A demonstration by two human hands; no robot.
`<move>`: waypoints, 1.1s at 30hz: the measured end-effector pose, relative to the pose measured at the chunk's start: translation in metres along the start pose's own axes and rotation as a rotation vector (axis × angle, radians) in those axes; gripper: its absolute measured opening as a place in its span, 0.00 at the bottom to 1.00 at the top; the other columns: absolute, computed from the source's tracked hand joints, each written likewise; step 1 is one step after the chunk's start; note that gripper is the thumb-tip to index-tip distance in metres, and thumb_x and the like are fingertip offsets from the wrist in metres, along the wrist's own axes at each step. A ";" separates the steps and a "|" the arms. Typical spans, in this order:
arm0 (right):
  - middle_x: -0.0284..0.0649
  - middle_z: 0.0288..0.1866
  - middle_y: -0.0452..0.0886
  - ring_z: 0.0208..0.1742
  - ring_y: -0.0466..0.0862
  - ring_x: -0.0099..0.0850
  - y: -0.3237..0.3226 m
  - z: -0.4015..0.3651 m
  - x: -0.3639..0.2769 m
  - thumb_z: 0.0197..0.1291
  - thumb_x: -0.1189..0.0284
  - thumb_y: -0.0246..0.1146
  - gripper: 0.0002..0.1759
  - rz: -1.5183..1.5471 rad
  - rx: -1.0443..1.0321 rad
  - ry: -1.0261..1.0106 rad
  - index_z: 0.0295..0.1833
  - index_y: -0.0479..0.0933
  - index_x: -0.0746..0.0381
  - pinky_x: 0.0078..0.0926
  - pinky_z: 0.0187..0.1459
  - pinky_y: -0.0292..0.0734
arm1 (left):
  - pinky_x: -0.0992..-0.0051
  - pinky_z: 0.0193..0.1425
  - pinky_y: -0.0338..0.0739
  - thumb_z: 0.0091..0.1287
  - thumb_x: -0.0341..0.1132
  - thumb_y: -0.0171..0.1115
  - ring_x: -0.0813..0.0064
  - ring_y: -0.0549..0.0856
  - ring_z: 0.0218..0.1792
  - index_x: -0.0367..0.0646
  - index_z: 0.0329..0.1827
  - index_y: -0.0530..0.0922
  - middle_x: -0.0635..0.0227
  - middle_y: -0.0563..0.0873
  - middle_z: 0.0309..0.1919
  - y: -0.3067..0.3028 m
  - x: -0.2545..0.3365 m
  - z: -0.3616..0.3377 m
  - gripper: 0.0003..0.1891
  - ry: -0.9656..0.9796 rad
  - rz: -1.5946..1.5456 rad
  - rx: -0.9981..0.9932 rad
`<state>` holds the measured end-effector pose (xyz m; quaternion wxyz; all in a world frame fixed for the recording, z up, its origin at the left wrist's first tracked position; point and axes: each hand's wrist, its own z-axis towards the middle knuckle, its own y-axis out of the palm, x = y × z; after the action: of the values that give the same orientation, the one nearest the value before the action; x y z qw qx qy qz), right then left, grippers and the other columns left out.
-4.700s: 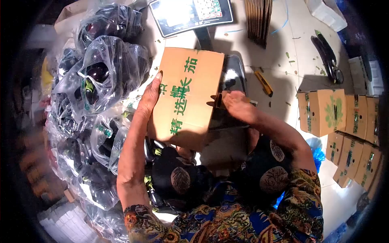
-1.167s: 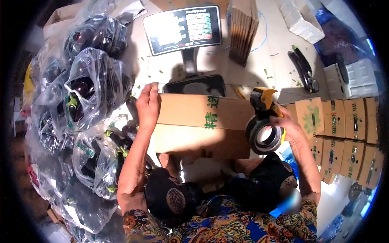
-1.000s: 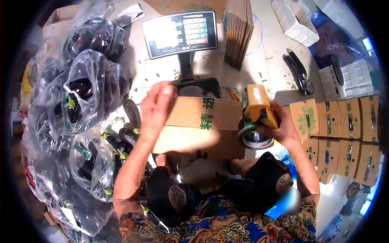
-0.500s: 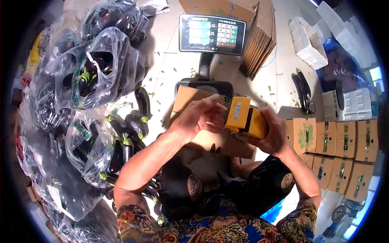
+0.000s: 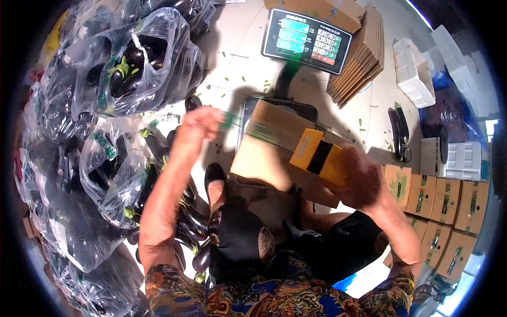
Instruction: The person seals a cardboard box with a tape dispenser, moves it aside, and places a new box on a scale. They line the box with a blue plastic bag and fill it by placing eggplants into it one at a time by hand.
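Leftward, clear plastic bags of dark purple aubergines (image 5: 132,68) pile up beside the brown cardboard box with green print (image 5: 261,156), which lies tilted between the person's knees and the digital scale (image 5: 308,40). The right hand (image 5: 364,179) is clamped on the yellow-and-black tape dispenser (image 5: 317,156), which is pressed against the box's top. The left hand (image 5: 196,122) is blurred near the box's left end, so I cannot tell its grip.

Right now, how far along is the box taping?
Done: closed boxes stand in rows at the right. In hand: the right hand presses a yellow tape dispenser onto the cardboard box; the left hand, blurred, is near the box's left end. Left, probably: bagged eggplants and loose eggplants on the floor, plus flat cartons.
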<state>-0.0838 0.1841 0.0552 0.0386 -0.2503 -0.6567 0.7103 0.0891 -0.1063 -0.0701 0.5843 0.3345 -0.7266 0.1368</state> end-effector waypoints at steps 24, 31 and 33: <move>0.48 0.35 0.77 0.32 0.81 0.46 0.020 0.025 0.001 0.43 0.64 0.74 0.29 -0.153 -0.161 0.028 0.48 0.71 0.65 0.38 0.31 0.79 | 0.79 0.35 0.68 0.69 0.35 0.60 0.83 0.68 0.28 0.37 0.26 0.76 0.77 0.71 0.20 0.015 -0.196 0.045 0.14 0.128 0.096 0.103; 0.51 0.35 0.80 0.33 0.83 0.47 0.022 0.023 -0.002 0.47 0.59 0.72 0.29 -0.155 -0.147 0.056 0.47 0.72 0.67 0.41 0.34 0.81 | 0.63 0.28 0.79 0.73 0.45 0.50 0.58 0.83 0.22 0.42 0.32 0.82 0.56 0.85 0.27 0.009 -0.207 0.043 0.19 0.078 0.938 -0.015; 0.51 0.35 0.80 0.31 0.83 0.46 0.024 0.019 0.002 0.47 0.60 0.73 0.29 -0.161 -0.149 0.059 0.48 0.72 0.67 0.40 0.33 0.81 | 0.53 0.39 0.79 0.72 0.46 0.47 0.44 0.84 0.33 0.41 0.38 0.76 0.50 0.85 0.33 0.006 -0.200 0.043 0.17 0.120 0.863 -0.004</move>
<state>-0.0866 0.1641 0.0316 0.0960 -0.2199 -0.7242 0.6465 0.0715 -0.0620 -0.2690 0.5154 -0.0097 -0.7649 0.3863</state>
